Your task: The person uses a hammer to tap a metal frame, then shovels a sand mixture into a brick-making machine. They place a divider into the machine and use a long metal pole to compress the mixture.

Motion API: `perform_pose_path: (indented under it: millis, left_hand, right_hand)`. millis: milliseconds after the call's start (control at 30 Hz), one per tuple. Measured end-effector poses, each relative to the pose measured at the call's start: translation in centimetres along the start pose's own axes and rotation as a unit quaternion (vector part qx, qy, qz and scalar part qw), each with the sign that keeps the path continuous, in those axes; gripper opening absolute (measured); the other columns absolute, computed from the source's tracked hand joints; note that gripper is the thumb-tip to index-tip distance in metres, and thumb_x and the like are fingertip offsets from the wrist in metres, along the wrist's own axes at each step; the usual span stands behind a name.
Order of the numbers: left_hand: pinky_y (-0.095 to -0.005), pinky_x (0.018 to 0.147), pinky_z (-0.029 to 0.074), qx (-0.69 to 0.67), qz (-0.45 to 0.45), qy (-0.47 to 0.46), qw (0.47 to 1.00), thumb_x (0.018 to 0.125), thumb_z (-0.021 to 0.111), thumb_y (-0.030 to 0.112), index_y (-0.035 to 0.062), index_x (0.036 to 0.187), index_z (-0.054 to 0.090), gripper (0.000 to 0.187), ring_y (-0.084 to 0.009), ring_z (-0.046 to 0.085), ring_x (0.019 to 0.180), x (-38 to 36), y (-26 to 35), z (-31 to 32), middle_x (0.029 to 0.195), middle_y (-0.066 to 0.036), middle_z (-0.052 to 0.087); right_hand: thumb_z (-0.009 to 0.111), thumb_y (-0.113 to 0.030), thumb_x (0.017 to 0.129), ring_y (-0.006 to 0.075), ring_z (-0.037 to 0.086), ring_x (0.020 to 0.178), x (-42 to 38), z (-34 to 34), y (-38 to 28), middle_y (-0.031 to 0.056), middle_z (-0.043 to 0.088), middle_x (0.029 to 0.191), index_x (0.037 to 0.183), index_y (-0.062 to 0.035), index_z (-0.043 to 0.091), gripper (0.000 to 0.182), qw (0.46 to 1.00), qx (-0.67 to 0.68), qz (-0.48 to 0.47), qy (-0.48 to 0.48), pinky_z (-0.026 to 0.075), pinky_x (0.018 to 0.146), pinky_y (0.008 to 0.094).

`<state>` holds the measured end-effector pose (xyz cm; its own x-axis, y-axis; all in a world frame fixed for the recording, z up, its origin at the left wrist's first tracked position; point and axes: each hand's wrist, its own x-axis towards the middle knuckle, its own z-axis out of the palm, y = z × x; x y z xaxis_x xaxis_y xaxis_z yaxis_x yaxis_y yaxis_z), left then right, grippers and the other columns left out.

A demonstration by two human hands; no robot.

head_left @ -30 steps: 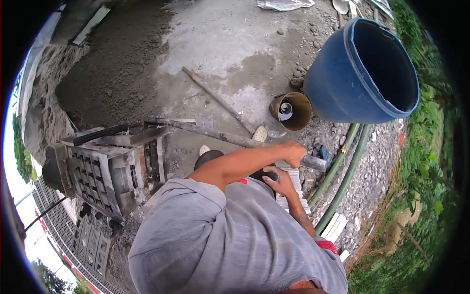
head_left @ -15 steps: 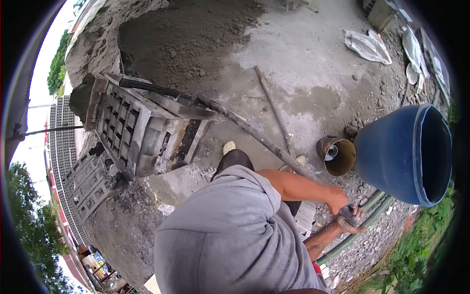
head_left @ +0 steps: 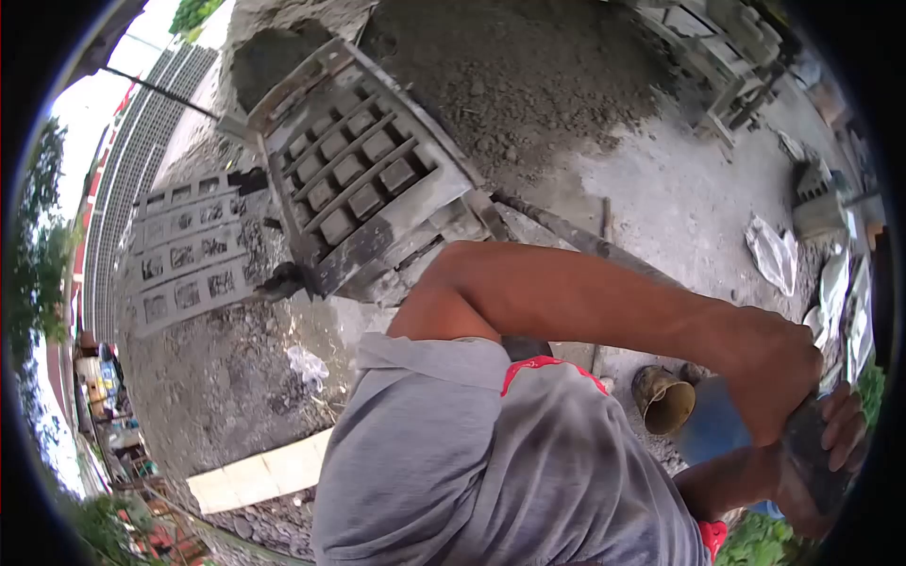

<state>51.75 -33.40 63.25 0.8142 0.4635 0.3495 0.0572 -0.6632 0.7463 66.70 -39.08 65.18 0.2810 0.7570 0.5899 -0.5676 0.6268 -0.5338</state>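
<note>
At the far right, in front of my grey shirt, my two hands are together. My left hand [head_left: 785,373] is closed against the upper end of a dark grey, flat-looking piece [head_left: 819,462]; its fingertips are turned away from view. From below, my right hand [head_left: 840,429] wraps its fingers round the far side of the same piece. What kind of thing it is, I cannot make out. Below the hands a blue drum [head_left: 714,420] is partly covered by my left arm. Beside the drum lies a rusty bucket [head_left: 663,401], its mouth toward me.
A metal block mould with a grid of cells [head_left: 349,170] stands at the upper left, with a long bar [head_left: 585,241] running from it. Nearby are a flat slotted panel [head_left: 193,245], a dark sand heap [head_left: 528,85], white sacks [head_left: 774,253] and a pale board [head_left: 260,472].
My view has swung and my hands have come up closer to the camera, moving right with the dark piece between them. The drum is now largely hidden behind my arm.
</note>
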Motion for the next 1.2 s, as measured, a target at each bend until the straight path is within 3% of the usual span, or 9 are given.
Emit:
perform_pose_path:
  millis: [67, 100, 200, 400, 533, 633, 867, 1067, 1200]
  left_hand:
    - [-0.0345, 0.068, 0.049, 0.053, 0.042, -0.021, 0.997, 0.056, 0.062, 0.031, 0.0015, 0.067, 0.065, 0.032, -0.0291, 0.062, 0.071, -1.2, -0.2, -3.5, 0.069, -0.015, 0.063]
    - [-0.0352, 0.067, 0.049, 0.072, 0.037, 0.032, 0.996, 0.057, 0.059, 0.034, 0.0032, 0.066, 0.066, 0.033, -0.0285, 0.062, 0.07, -2.2, -0.1, -4.4, 0.067, -0.013, 0.063]
    - [-0.036, 0.066, 0.049, 0.176, -0.004, 0.173, 0.969, 0.055, 0.059, 0.03, 0.0043, 0.07, 0.066, 0.03, -0.0282, 0.062, 0.07, -7.6, 3.2, -6.1, 0.067, -0.013, 0.063]
    - [-0.0394, 0.063, 0.048, 0.189, -0.034, 0.3, 0.935, 0.048, 0.06, 0.018, 0.0063, 0.072, 0.058, 0.027, -0.034, 0.059, 0.069, -10.1, 4.2, -4.9, 0.067, -0.014, 0.059]
    - [-0.0364, 0.063, 0.049, 0.195, -0.03, 0.4, 0.895, 0.05, 0.065, 0.019, 0.0068, 0.076, 0.06, 0.029, -0.0334, 0.06, 0.069, -8.6, 3.3, -1.1, 0.068, -0.014, 0.06]
    - [-0.0319, 0.064, 0.048, 0.205, -0.049, 0.418, 0.884, 0.049, 0.073, 0.02, 0.0068, 0.077, 0.059, 0.033, -0.0277, 0.062, 0.071, -7.8, 3.8, 3.8, 0.07, -0.01, 0.061]
    - [-0.0339, 0.058, 0.044, 0.126, -0.054, 0.259, 0.956, 0.045, 0.07, 0.02, 0.013, 0.074, 0.057, 0.032, -0.0243, 0.059, 0.065, -4.9, 3.5, 14.9, 0.067, -0.001, 0.059]
    - [-0.04, 0.064, 0.047, 0.072, -0.149, -0.264, 0.95, 0.054, 0.063, 0.017, 0.0078, 0.071, 0.059, 0.02, -0.0326, 0.059, 0.072, 0.7, -0.5, 24.9, 0.071, -0.014, 0.061]
    - [-0.041, 0.066, 0.047, 0.046, -0.096, -0.296, 0.949, 0.057, 0.06, 0.017, 0.0076, 0.078, 0.06, 0.023, -0.0326, 0.06, 0.075, 1.6, -5.0, 36.5, 0.072, -0.014, 0.062]
  right_hand:
    - [0.052, -0.04, 0.062, 0.0228, 0.036, 0.062, 1.2, 8.5, 3.8, 0.0037, 0.036, 0.062, 0.066, -0.0085, 0.044, 0.033, 0.96, -0.196, -0.116, 0.166, 0.028, 0.064, 0.0367]
    - [0.052, -0.04, 0.062, 0.0228, 0.036, 0.062, 1.2, 10.0, 4.7, 0.0037, 0.036, 0.062, 0.066, -0.0085, 0.044, 0.033, 0.968, -0.19, -0.093, 0.136, 0.028, 0.064, 0.0367]
    - [0.041, -0.059, 0.075, 0.0179, 0.039, 0.056, 3.5, 10.7, 5.7, -0.001, 0.043, 0.065, 0.085, -0.0168, 0.047, 0.044, 0.932, 0.066, 0.025, -0.355, 0.033, 0.052, 0.0362]
    - [0.055, -0.033, 0.062, 0.01, 0.033, 0.055, 1.7, 11.4, 5.5, -0.0021, 0.035, 0.06, 0.066, -0.0143, 0.036, 0.027, 0.932, 0.1, 0.124, -0.326, 0.026, 0.061, 0.0272]
    - [0.058, -0.041, 0.075, 0.0102, 0.041, 0.064, 1.2, 9.9, 5.0, -0.0019, 0.044, 0.073, 0.087, -0.0129, 0.04, 0.035, 0.847, 0.097, 0.07, -0.519, 0.033, 0.067, 0.0271]
    - [0.058, -0.033, 0.071, 0.0115, 0.043, 0.063, -1.2, 6.4, 3.0, -0.0008, 0.045, 0.07, 0.084, -0.0122, 0.042, 0.029, 0.858, 0.109, 0.065, -0.497, 0.035, 0.066, 0.0289]
    - [0.071, -0.015, 0.06, 0.0175, 0.052, 0.053, -7.1, -5.5, -3.3, 0.0012, 0.053, 0.059, 0.067, -0.009, 0.052, 0.021, 0.876, 0.103, 0.065, -0.466, 0.041, 0.052, 0.0308]
    - [0.067, -0.037, 0.063, 0.0217, 0.058, 0.063, -14.7, -20.4, -7.8, 0.0032, 0.06, 0.064, 0.064, -0.0096, 0.061, 0.028, 0.893, 0.086, 0.112, -0.427, 0.04, 0.069, 0.0398]
    - [0.056, -0.044, 0.072, 0.02, 0.047, 0.068, -27.1, -27.4, -12.8, 0.0006, 0.048, 0.057, 0.053, -0.0135, 0.045, 0.038, 0.978, -0.032, 0.198, 0.064, 0.031, 0.089, 0.0439]
